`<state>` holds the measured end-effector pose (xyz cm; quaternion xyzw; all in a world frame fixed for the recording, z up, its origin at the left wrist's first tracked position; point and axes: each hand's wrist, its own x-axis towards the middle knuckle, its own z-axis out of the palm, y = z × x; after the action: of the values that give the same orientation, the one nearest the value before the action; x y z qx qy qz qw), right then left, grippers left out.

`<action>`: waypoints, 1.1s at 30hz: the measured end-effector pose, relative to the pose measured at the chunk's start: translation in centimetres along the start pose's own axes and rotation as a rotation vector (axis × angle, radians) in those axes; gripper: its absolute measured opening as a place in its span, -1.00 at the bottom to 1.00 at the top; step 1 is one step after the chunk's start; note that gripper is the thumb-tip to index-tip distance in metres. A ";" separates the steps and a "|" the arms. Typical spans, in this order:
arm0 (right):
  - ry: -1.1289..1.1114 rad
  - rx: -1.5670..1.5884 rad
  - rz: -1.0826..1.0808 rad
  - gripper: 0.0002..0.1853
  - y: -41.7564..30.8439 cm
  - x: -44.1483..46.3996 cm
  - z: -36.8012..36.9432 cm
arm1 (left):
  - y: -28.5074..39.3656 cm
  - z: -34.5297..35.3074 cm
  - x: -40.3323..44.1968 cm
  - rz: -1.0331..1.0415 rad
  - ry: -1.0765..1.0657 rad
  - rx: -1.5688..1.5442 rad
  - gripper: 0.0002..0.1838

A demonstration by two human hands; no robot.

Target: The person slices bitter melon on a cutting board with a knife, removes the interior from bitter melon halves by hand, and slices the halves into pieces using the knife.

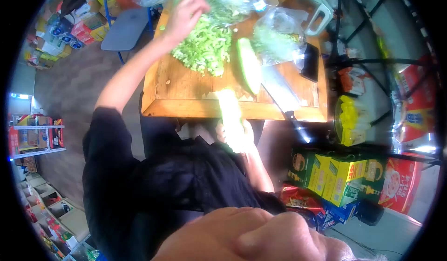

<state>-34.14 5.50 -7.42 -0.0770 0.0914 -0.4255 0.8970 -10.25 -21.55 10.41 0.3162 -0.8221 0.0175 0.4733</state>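
Observation:
My left hand [185, 19] is above the far left of a wooden table, at the edge of a pile of chopped light-green vegetable [205, 49]. Its fingers are loosely bent and somewhat blurred, with nothing visible in them. Near the table's front edge, my right hand [247, 137] is closed around the lower end of a long pale vegetable [229, 110], washed out by bright light. A second long light-green vegetable [249, 65], resembling a cucumber or gourd, lies on the tabletop. Beside it lies a wide-bladed knife [281, 91], its handle sticking out over the front edge.
The wooden table [186, 91] also bears plastic bags of greens [279, 35], a dark phone [309, 63] and a pale green handled container [316, 7]. A grey folding chair [125, 30] stands at the left. Yellow-green boxes [335, 177] and a black metal rack are at the right.

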 end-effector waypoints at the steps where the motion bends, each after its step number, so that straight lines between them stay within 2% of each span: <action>1: -0.003 0.007 -0.005 -0.21 0.0 -0.3 -0.1 | -0.5 1.1 2.9 -0.027 -0.006 0.081 -0.87; 2: 0.011 -0.013 0.016 -0.20 0.0 -0.6 -0.1 | -1.2 2.5 5.3 -0.056 -0.012 0.161 -0.86; 4: -0.003 -0.056 0.039 -0.20 0.1 -1.3 -0.9 | -5.6 7.2 8.2 0.042 -0.006 -0.074 -0.68; 5: 0.001 -0.049 0.036 -0.20 0.1 -1.8 -1.1 | -6.5 8.6 8.8 0.041 -0.013 -0.079 -0.68; 7: 0.065 -0.097 0.057 -0.20 0.1 -2.7 -1.5 | -6.0 10.3 10.0 -0.072 -0.371 0.565 -0.64; 8: 0.036 -0.083 0.054 -0.20 0.0 -3.0 -1.8 | -5.4 11.4 9.6 -0.064 -0.377 0.563 -0.64; 10: 0.024 -0.053 0.057 -0.19 -0.4 -3.5 -2.0 | -0.8 11.7 8.2 -0.154 -0.461 0.355 -0.84; 11: 0.014 -0.034 0.072 -0.19 -0.5 -3.9 -2.1 | -0.3 12.7 7.8 -0.152 -0.468 0.354 -0.84; 13: 0.004 -0.019 0.081 -0.18 -0.8 -3.9 -2.4 | -0.5 14.9 5.2 -0.316 -0.971 0.492 -0.83; 14: -0.007 -0.011 0.090 -0.18 -1.0 -3.8 -2.4 | -1.1 15.7 3.5 -0.320 -0.969 0.498 -0.83; 16: -0.027 -0.025 0.088 -0.18 -1.2 -3.4 -2.0 | -3.2 17.3 0.6 -0.116 -0.824 0.415 -0.84; 17: -0.041 -0.038 0.084 -0.18 -1.3 -3.2 -1.8 | -3.6 17.6 0.4 -0.109 -0.820 0.415 -0.84; 20: -0.100 -0.039 0.099 -0.19 -1.1 -2.8 -1.4 | -3.1 17.1 0.7 -0.199 -0.845 0.313 -0.84; 22: -0.064 -0.071 0.107 -0.17 -1.1 -2.8 -0.3 | -0.4 14.6 2.9 -0.330 -0.670 0.253 -0.81; 24: -0.025 -0.102 0.117 -0.15 -0.9 -2.7 0.2 | -2.0 13.7 6.4 -0.207 -0.471 0.264 -0.80; 27: -0.124 -0.101 0.133 -0.21 -0.6 -2.0 0.9 | -4.8 11.9 10.5 -0.332 -0.413 0.297 -0.72; 29: -0.093 -0.105 0.045 -0.23 -0.3 -1.1 2.9 | -5.3 11.6 10.4 -0.560 -0.126 -0.217 -0.57; 30: -0.100 -0.064 -0.009 -0.24 0.1 -0.3 3.3 | -5.3 11.0 9.4 -0.489 -0.383 -0.881 -0.46; 31: -0.095 -0.009 -0.037 -0.24 0.4 0.1 3.5 | -5.0 10.5 8.0 -0.494 -0.386 -0.886 -0.46; 33: 0.037 0.133 -0.094 -0.25 0.5 0.6 5.0 | -2.6 9.4 4.0 -0.025 -0.383 -0.101 -0.58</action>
<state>-32.25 5.63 -2.75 -0.0137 0.0758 -0.4738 0.8773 -17.46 -28.71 7.68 0.2994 -0.8930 -0.0902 0.3236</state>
